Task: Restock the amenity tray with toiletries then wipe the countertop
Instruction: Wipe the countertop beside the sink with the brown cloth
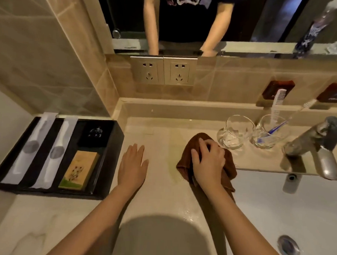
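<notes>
Wiping: brown cloth [206,164] is bunched on the countertop [160,185], by the basin's edge, just in front of the two glass cups [235,131].
Right hand [207,162]: pressing down on the cloth, fingers curled over its top.
Left hand [133,164]: flat on the counter, fingers spread, holding nothing.
Amenity tray [111,163]: looks stocked, with two wrapped toothbrushes [43,150], a soap box [79,169] and a small black box.
Next: sweep toward the wet patch [188,214] near the front, minding the glasses.

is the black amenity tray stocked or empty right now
Stocked. The black amenity tray holds two long white wrapped packets, a small black box and a tan illustrated box.
</notes>
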The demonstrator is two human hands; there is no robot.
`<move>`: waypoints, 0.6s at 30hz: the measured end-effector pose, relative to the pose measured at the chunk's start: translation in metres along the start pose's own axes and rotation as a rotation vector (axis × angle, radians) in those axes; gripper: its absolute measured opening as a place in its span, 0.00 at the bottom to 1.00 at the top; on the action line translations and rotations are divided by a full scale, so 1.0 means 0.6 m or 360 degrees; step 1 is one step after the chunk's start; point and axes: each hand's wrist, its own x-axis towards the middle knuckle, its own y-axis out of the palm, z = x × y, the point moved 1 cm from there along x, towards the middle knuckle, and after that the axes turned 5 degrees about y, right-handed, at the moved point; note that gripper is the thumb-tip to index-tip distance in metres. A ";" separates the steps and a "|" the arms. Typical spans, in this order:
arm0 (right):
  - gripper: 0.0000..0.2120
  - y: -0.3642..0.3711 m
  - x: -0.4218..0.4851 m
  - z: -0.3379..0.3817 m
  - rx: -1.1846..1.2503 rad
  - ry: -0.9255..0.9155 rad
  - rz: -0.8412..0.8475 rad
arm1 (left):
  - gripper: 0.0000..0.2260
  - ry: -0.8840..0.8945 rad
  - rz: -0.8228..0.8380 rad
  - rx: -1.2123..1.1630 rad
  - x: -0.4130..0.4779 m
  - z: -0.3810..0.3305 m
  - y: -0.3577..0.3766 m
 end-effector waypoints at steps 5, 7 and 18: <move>0.30 0.061 0.051 -0.040 -0.0645 -0.0280 0.0164 | 0.24 0.0031 -0.0062 0.0341 -0.005 0.025 0.036; 0.34 0.078 0.070 -0.033 -0.0643 -0.0227 0.0086 | 0.24 0.0023 -0.0074 0.0354 0.000 0.030 0.043; 0.42 0.146 0.167 0.043 -0.0487 0.0319 -0.0124 | 0.25 0.0004 -0.0110 0.0408 0.000 0.030 0.049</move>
